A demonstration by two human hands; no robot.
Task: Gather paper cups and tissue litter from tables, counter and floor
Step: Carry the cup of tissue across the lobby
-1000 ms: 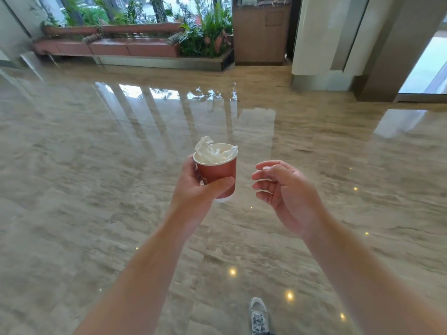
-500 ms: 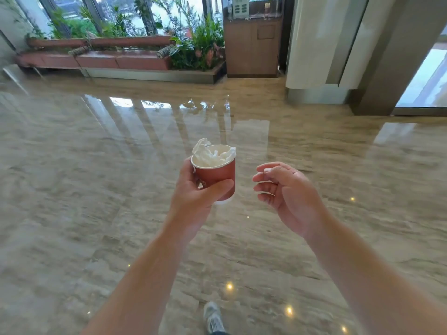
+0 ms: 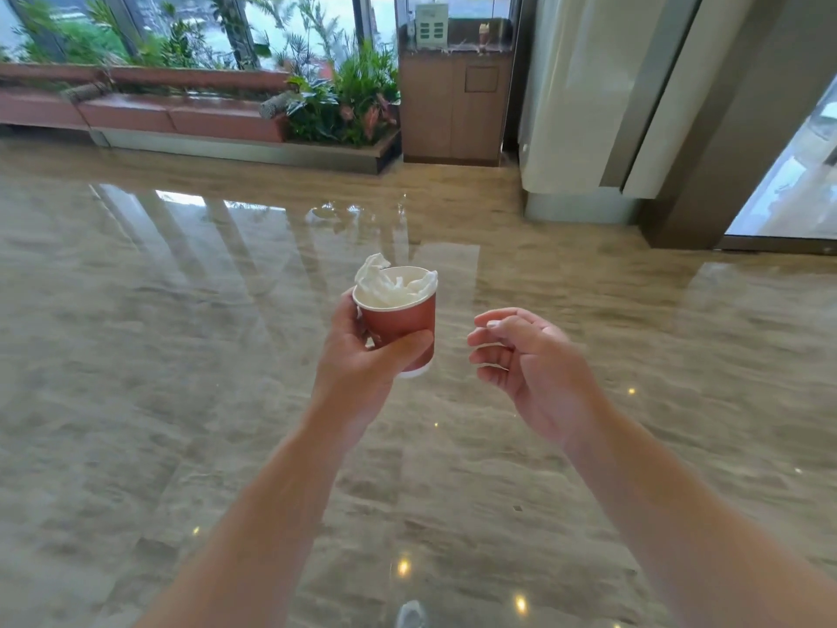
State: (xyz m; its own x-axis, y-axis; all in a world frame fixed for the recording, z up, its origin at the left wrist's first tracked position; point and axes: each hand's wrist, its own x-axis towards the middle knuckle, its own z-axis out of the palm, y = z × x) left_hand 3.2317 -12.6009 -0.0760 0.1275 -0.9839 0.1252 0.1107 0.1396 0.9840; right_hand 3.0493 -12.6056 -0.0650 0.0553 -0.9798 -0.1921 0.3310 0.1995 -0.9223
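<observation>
Head view: left hand (image 3: 362,355) wraps the upright red paper cup (image 3: 398,319), tissue (image 3: 389,283) stuffed inside so both travel as one load above the polished floor (image 3: 181,355), while right hand (image 3: 525,360) hangs loosely curled, empty, apparently free for further litter.

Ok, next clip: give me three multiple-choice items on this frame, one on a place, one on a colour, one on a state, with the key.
1. Where is the white tissue?
A. on the floor
B. stuffed in the paper cup
C. in the right hand

2. What colour is the paper cup's outer wall?
A. red-brown
B. blue
C. green

3. What state is the right hand in?
A. gripping a cup
B. pressed flat on the floor
C. empty, fingers loosely curled

Key: 1 B, the tissue sticks up past the rim. 2 A, the wall is red-brown with a white base. 3 C, only the left hand holds anything.
</observation>
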